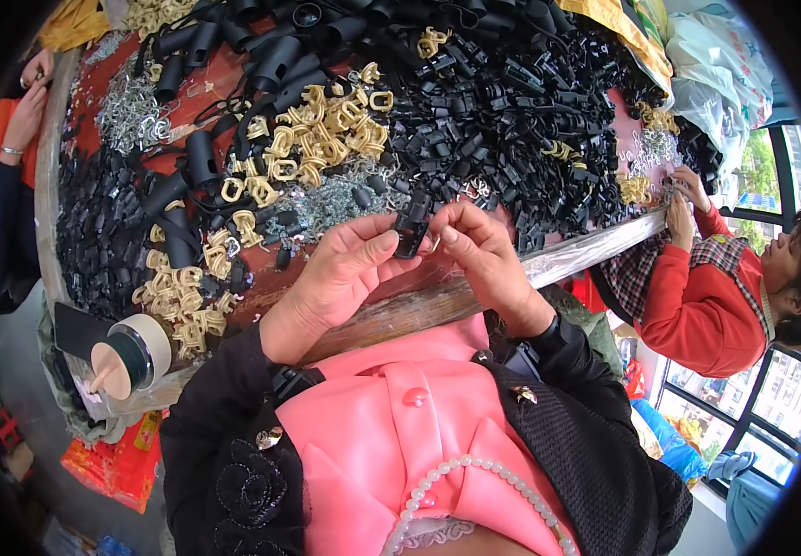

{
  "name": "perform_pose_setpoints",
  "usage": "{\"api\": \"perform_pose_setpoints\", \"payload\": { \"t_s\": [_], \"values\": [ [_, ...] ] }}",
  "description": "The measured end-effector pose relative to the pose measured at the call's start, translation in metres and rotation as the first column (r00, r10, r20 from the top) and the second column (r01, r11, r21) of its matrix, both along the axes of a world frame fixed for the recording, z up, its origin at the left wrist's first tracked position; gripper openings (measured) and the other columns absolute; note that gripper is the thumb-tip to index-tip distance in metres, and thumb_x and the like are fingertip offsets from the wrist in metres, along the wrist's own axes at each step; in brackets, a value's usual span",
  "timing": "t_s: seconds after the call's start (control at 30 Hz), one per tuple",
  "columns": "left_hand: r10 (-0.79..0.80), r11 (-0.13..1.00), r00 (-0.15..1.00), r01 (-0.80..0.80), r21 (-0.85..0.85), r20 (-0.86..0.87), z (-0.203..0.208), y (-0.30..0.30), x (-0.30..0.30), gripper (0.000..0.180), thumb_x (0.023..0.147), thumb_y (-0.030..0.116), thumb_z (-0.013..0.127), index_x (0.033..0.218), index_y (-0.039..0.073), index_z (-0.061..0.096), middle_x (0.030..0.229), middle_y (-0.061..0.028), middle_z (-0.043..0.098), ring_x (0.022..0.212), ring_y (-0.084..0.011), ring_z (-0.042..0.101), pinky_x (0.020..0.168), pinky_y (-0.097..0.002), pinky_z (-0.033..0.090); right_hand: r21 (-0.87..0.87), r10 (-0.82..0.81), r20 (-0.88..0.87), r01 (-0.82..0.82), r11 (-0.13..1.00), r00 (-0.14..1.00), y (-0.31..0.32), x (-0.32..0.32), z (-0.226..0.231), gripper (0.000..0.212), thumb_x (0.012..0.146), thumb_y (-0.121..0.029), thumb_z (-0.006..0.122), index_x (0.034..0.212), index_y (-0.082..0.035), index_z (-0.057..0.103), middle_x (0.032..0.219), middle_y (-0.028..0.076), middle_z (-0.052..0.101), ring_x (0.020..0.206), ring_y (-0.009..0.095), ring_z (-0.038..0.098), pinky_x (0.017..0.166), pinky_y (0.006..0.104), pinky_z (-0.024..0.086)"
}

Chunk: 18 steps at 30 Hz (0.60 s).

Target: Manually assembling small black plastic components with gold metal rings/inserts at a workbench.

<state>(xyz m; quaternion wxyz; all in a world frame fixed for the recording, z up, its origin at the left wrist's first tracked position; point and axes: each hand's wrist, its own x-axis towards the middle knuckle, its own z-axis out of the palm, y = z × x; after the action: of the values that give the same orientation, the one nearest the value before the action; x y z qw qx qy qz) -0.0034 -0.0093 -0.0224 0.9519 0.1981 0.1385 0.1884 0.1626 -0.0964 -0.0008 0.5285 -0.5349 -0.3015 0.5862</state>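
My left hand [337, 271] is closed on a small black plastic part [410, 226], held upright above the near edge of the table between thumb and fingers. Just to its right, my right hand [485, 258] pinches a thin, pale, pin-like piece [435, 244] against the part's side; its exact kind is too small to tell. Below and behind my hands lies a heap of small silvery metal pieces [335, 206]. Beyond it are a pile of tan plastic clips [321, 134] and a large mound of black plastic parts [484, 120].
A wooden rail [372, 324] edges the red table. More tan clips [178, 301] and black cylinders [201, 157] lie left, near a spool [127, 361] at the corner. A co-worker in red sleeves [697, 306] works at right; another person's hands [25, 116] show at far left.
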Motion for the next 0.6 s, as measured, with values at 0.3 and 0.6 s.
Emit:
{"api": "perform_pose_setpoints", "payload": {
  "t_s": [0.3,0.6],
  "values": [
    [-0.089,0.993,0.996,0.089,-0.079,0.008,-0.0005,0.0001,-0.0012,0.027,0.084,0.012,0.05,0.108,0.0,0.048,0.101,-0.0122,0.057,0.093,-0.0213,0.056,0.083,-0.0328,0.045,0.053,0.229,0.103,-0.235,0.97,0.968,0.0009,0.0071,0.0,0.012,0.086,-0.013,0.048,0.084,-0.001,0.048,0.078,0.0,0.052,0.069,0.005,0.045,0.062,0.0195,0.039],
    [-0.078,0.988,0.994,0.068,-0.138,-0.073,-0.0058,-0.0013,-0.0035,0.025,0.083,0.009,0.05,0.107,0.002,0.048,0.1,-0.0116,0.057,0.087,-0.0226,0.058,0.075,-0.0299,0.049,0.119,0.076,0.282,-0.113,0.986,0.956,-0.0018,0.0006,0.0063,0.015,0.086,-0.015,0.049,0.079,-0.002,0.046,0.076,-0.001,0.051,0.069,0.006,0.044,0.06,0.0197,0.037]
  ]
}}
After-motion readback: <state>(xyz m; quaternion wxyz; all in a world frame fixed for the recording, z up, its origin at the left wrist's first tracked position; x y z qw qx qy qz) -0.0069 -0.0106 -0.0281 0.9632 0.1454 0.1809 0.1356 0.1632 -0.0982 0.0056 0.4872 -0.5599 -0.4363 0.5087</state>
